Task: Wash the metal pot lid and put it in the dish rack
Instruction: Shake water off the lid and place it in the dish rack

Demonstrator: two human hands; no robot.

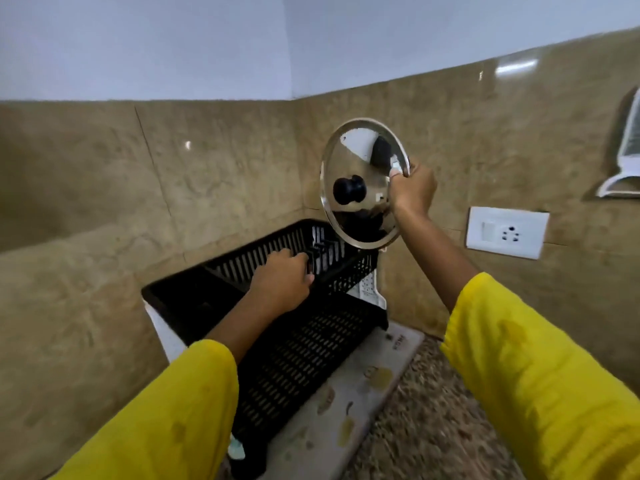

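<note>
A person in yellow sleeves stands at a black slotted dish rack [304, 344] tucked into a tiled corner; everything below is placed relative to that rack.

Above the rack's far end, the right hand [412, 190] holds a shiny metal pot lid [363, 183] in the air, on edge and facing the viewer, its black knob [349, 189] showing. The fingers [398, 168] pinch the lid's right rim, thumb across the front. The lid's lower edge hangs just over the rack's back wall; whether it touches is hard to tell.

The left hand [282, 280] reaches into the rack's middle, fingers curled around what looks like a dark upright divider, though blur hides the exact hold.

The rack sits on a white drip tray on a printed mat [349, 410] laid over the speckled desk [446, 424]. To the right of the rack, a white wall socket [506, 232] is set in the tile.

The washing appears done, and placing is the step in hand. It would go best by lowering the lid slowly, rim first, into a slot beside the left hand, keeping the knob clear of the dividers and loosening the pinch only once the lid stands supported.
</note>
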